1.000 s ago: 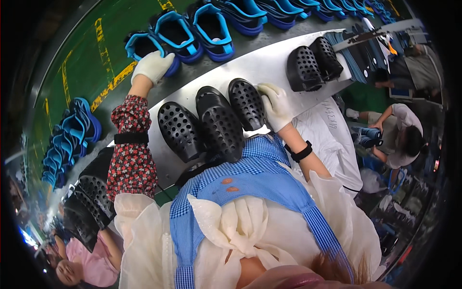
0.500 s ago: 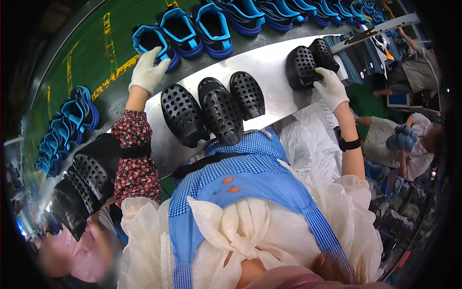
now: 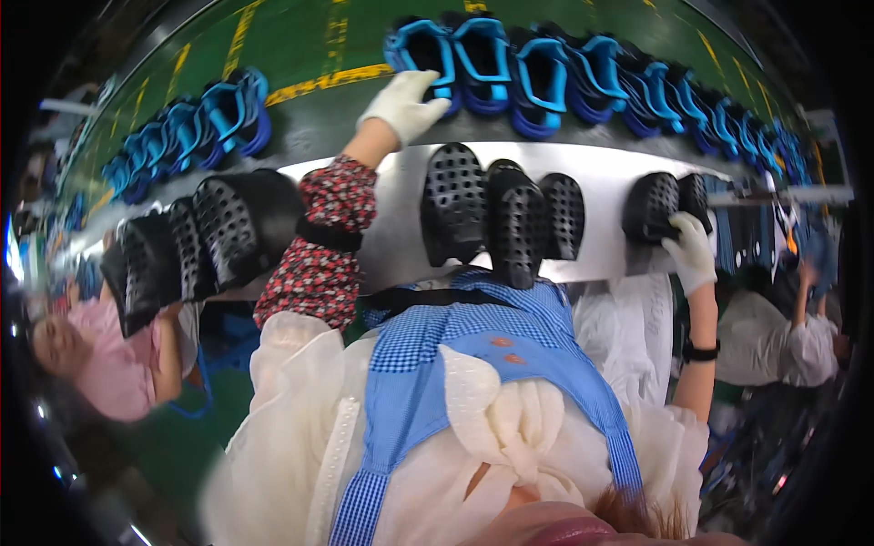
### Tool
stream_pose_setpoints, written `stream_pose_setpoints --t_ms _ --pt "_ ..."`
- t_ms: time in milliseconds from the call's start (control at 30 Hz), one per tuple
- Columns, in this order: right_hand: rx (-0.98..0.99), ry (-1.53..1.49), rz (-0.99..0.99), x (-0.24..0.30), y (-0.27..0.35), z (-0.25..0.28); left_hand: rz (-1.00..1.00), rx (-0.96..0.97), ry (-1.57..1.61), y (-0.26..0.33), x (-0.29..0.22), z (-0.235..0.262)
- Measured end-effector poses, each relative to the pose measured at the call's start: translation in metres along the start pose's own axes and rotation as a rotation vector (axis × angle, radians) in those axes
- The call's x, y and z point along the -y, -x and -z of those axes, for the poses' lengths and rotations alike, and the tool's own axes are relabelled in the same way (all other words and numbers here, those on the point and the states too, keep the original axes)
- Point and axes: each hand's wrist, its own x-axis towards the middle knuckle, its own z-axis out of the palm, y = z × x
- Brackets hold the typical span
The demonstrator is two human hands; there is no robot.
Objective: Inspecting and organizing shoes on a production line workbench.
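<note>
My left hand (image 3: 402,107), in a white glove, reaches to the heel end of a black shoe with bright blue lining (image 3: 425,50). Its thumb stands apart from the fingers, which lie against the shoe's edge. With my gloved right hand (image 3: 691,255) I grip the near edge of a black, hole-dotted, shoe-shaped piece (image 3: 695,197). Beside it stands a wider one of the same kind (image 3: 651,207); parts of both grips are hidden. Between my hands, more black perforated pieces (image 3: 516,223) lie along the near edge of the shiny metal bench (image 3: 387,218).
A row of black-and-blue shoes (image 3: 592,77) runs along the far side to the right; another group (image 3: 187,132) stands at left. More perforated black pieces (image 3: 196,232) sit by my left forearm. People are at left (image 3: 114,359) and right (image 3: 774,337). White sheeting (image 3: 628,332) hangs below the bench.
The view has turned, so the bench lies more level and its things sit further right. My left hand remains at the same shoe, my right at the black pieces.
</note>
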Motion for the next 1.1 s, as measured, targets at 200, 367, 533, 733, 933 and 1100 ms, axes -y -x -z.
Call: stream_pose_setpoints --t_ms 200,367,533,733,933,1100 --pt "-0.133 -0.064 -0.126 0.038 -0.009 0.048 0.053 -0.191 0.049 0.01 -0.003 0.014" --pt "-0.221 -0.21 0.153 0.147 -0.065 0.065 -0.019 -0.087 0.763 -0.004 -0.05 0.026" --pt "-0.093 -0.321 0.563 0.253 -0.122 0.034 0.317 0.225 1.934 0.0 -0.092 0.032" --pt "0.277 -0.528 0.323 0.303 -0.152 0.012 0.377 -0.082 2.061 0.018 -0.05 0.04" --pt "0.436 -0.341 0.065 0.344 -0.166 -0.015 0.293 -0.561 1.875 0.019 -0.033 0.03" --pt "0.288 -0.046 0.239 0.342 -0.185 -0.034 0.414 -0.639 1.714 0.008 -0.024 0.025"
